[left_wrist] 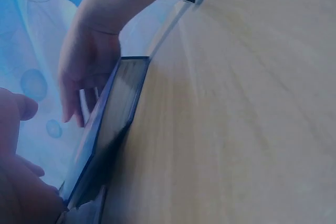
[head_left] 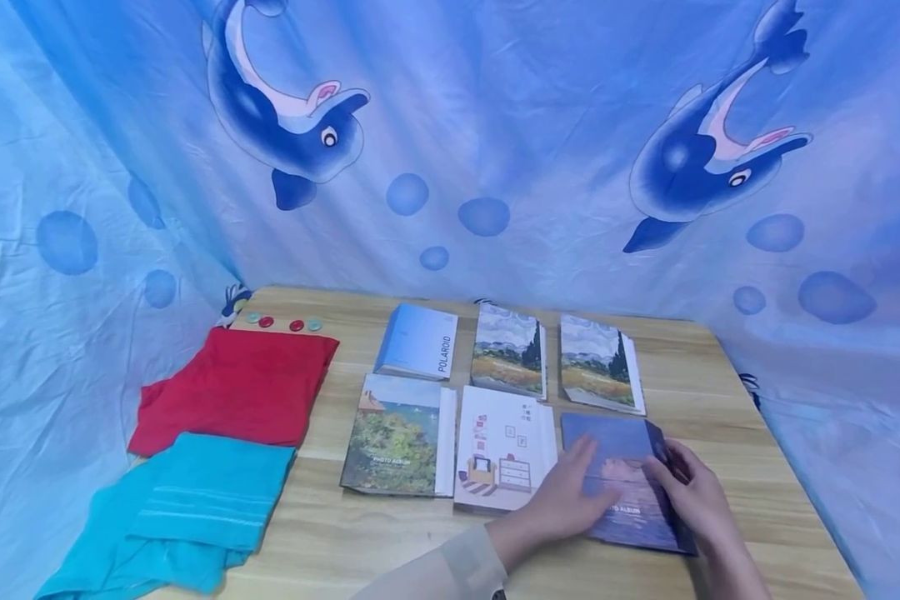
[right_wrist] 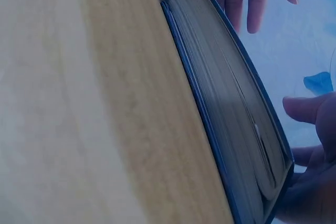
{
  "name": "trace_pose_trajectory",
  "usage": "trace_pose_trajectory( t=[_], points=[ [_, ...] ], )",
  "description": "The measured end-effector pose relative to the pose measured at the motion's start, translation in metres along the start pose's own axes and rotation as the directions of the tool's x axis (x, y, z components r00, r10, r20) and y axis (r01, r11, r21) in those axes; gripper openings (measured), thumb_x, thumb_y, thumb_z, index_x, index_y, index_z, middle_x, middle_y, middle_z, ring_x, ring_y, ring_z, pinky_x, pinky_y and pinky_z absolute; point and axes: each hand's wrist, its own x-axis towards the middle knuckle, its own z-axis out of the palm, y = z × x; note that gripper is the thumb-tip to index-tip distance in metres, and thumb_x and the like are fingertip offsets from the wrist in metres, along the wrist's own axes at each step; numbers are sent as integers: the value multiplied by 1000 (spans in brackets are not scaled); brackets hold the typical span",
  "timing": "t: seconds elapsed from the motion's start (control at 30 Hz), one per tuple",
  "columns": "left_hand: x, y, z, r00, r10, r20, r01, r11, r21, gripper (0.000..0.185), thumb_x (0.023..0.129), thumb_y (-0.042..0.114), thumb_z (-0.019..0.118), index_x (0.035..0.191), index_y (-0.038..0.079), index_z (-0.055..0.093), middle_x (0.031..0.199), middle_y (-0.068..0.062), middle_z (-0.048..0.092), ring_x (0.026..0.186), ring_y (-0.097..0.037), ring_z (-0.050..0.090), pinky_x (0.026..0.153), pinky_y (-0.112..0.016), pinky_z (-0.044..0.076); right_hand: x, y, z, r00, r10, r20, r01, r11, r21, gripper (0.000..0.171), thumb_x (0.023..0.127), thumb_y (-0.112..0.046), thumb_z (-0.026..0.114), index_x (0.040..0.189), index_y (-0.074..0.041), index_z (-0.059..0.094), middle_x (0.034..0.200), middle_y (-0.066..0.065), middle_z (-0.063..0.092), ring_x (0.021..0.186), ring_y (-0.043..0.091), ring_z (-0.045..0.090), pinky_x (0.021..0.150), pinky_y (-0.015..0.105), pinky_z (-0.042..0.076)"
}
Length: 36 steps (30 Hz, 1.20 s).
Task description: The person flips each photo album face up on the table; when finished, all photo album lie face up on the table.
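Note:
A dark blue-purple photo album point(head_left: 630, 533) lies at the near right of the table, its cover showing a water scene. My left hand point(head_left: 562, 492) reaches over its left side, fingers extended across the cover. At the album's right edge is my right hand point(head_left: 693, 496), thumb over the cover and fingers along the side. In the right wrist view the page edges point(right_wrist: 220, 98) face the camera, with the right hand point(right_wrist: 315, 166) at one corner. The left wrist view shows the right hand's fingers hanging loosely beside the album point(left_wrist: 123, 93).
Left of it lie a white album point(head_left: 495, 450) and a garden-picture album point(head_left: 393, 442). Behind are a blue Polaroid album point(head_left: 420, 337) and two landscape albums point(head_left: 506, 350). Red cloth point(head_left: 240, 383), turquoise cloth point(head_left: 202, 492) and small red and green discs point(head_left: 296, 326) occupy the left side.

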Motion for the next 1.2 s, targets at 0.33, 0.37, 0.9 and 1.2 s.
trace_pose_trajectory(
  t=[0.33,0.37,0.9,1.2],
  points=[
    [0,9,7,989,-149,7,148,978,-148,83,92,50,64,160,14,32,168,-2,19,153,-30,16,122,-46,24,-3,-1,2,997,62,-41,-54,984,169,80,102,-47,57,156,4,29,154,24,39,132,21,44,82,2,37],
    [0,11,8,987,-159,6,158,976,-151,84,91,51,65,160,15,32,168,-2,18,154,-31,15,122,-47,23,-3,0,3,997,54,-52,-43,979,200,76,102,-44,57,155,4,32,149,18,46,126,13,47,82,3,39],
    [6,19,33,989,-123,-78,100,962,-255,92,91,54,67,162,13,24,169,-8,13,153,-35,14,121,-53,23,-18,-22,-4,976,22,-218,113,802,586,29,94,-19,75,121,-29,74,96,-22,70,86,-4,65,68,15,55],
    [8,26,19,989,102,-109,-126,960,-248,84,97,49,58,163,12,21,169,-8,14,152,-29,21,121,-43,26,-26,-37,2,969,-110,-222,214,825,523,34,100,-15,66,134,-17,67,102,-17,68,85,2,61,66,18,55]
  ],
)
